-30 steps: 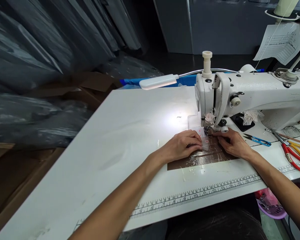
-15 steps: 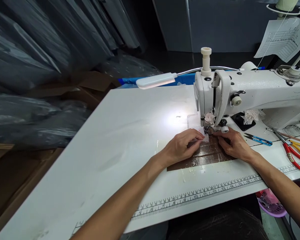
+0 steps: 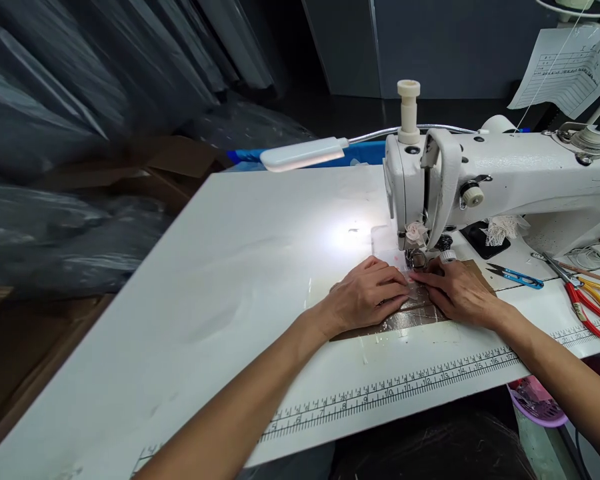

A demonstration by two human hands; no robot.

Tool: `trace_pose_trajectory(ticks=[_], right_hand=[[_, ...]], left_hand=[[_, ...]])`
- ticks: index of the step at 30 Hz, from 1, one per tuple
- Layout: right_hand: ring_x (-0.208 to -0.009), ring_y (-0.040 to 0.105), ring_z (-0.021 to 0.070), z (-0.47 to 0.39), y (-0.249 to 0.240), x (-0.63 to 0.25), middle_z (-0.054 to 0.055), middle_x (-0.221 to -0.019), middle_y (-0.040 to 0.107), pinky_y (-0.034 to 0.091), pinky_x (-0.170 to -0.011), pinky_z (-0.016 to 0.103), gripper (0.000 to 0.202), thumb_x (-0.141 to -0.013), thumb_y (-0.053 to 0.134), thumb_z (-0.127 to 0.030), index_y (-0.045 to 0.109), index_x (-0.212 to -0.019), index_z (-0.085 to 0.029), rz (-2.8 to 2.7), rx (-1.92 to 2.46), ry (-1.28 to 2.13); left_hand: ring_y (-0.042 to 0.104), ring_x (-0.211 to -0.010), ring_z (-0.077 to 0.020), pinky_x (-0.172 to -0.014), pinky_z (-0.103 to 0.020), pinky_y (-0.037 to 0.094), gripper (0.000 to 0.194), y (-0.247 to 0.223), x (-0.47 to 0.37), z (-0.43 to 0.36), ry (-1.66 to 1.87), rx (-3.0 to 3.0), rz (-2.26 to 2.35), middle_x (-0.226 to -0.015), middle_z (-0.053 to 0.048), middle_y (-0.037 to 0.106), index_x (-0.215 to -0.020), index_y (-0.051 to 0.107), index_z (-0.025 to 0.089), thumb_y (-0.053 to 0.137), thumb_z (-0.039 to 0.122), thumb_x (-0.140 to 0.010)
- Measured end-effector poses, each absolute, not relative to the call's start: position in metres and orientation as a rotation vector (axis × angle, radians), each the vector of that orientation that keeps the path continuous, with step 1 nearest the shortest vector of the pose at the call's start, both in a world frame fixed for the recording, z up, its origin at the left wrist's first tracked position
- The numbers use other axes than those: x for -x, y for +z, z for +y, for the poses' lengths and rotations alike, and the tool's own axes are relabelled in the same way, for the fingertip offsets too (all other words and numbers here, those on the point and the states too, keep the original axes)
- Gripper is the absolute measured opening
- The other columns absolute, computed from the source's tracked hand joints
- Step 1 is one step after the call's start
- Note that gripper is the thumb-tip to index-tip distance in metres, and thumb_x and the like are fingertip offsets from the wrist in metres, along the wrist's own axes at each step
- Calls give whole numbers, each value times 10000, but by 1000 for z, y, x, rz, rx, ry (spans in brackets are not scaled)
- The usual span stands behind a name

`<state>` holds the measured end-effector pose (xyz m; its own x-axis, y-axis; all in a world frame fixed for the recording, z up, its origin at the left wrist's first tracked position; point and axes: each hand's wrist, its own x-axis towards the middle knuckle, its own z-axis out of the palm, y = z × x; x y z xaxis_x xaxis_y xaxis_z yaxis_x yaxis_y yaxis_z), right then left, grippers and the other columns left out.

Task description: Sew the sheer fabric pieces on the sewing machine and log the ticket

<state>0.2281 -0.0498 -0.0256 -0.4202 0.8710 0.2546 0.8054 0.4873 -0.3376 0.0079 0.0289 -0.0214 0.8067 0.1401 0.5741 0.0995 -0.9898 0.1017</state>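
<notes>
A white sewing machine (image 3: 510,167) stands at the right of the table, its presser foot (image 3: 416,259) over a small piece of sheer pale fabric (image 3: 391,255). My left hand (image 3: 367,293) lies just left of the foot, fingers together and pressing on the fabric's near edge. To the right of the foot, my right hand (image 3: 455,290) is closed, with thumb and fingertips at the same fabric. Under both hands is a shiny brown sheet (image 3: 410,320). The fingertips partly hide the fabric between them.
Blue thread snips (image 3: 517,276) and red-handled scissors (image 3: 583,303) lie on the right. A lamp (image 3: 304,155) hangs over the table (image 3: 220,267). A printed ruler strip (image 3: 400,392) runs along the front edge. A purple basket (image 3: 537,403) sits below.
My right hand has moved slightly left and its fingertips now meet the fabric in front of the foot. My left hand has flattened more over the brown sheet. The view has shifted slightly.
</notes>
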Motion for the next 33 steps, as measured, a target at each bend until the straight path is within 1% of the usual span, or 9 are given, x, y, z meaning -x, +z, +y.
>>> trace_pose_trajectory(ticks=[5,10,17,19,23,25,28,33], right_hand=[[-935,544,243,-49,-26,-229,137,-1069,566,515,-846,431,414,-946,423,-187,610,-1316,-204,-2344,1381,252],[-906,545,232,-49,-26,-228,133,-1046,571,510,-836,416,412,-948,431,-172,605,-1321,-185,-2331,1351,271],[-926,551,236,-49,-27,-229,137,-1070,571,511,-837,417,386,-956,439,-188,615,-1300,-186,-2327,1362,243],[-949,550,239,-49,-26,-230,136,-1078,568,507,-847,415,399,-946,445,-182,611,-1308,-200,-2354,1347,232],[-979,543,248,-49,-24,-232,121,-1075,565,492,-848,416,389,-930,471,-180,650,-1263,-273,-2427,1327,202],[-962,543,243,-49,-23,-232,113,-1082,561,488,-839,411,388,-928,475,-186,650,-1257,-292,-2445,1355,208],[-919,547,233,-49,-22,-230,111,-1083,562,487,-825,407,406,-919,474,-186,628,-1281,-287,-2443,1386,221],[-868,546,224,-49,-23,-225,124,-1074,568,496,-791,404,390,-976,426,-234,588,-1329,-269,-2433,1449,207]], left_hand=[[656,-745,-128,-712,-321,527,176,-19,-9,26,968,-2976,188,-930,-28,742,-820,668,181,536,173,-936],[652,-714,-134,-669,-291,539,175,-19,-10,25,928,-2985,164,-840,-26,737,-825,676,163,538,147,-933],[656,-708,-142,-659,-298,567,187,-17,-8,24,851,-2983,165,-863,-30,743,-835,693,169,531,174,-929],[652,-690,-144,-647,-302,570,178,-14,-7,24,826,-2980,143,-866,-34,741,-832,695,167,535,175,-911],[644,-675,-153,-625,-313,571,161,-10,-5,23,780,-2960,90,-869,-50,733,-841,699,161,540,185,-859],[631,-663,-150,-614,-316,563,172,-10,-4,23,756,-2962,100,-873,-48,729,-842,701,171,531,200,-854],[615,-656,-149,-620,-326,553,183,-11,-3,23,739,-2963,131,-890,-46,726,-848,703,183,523,220,-852],[612,-669,-163,-632,-327,548,197,-12,-2,25,731,-2940,186,-885,-44,722,-902,703,188,530,228,-815]])
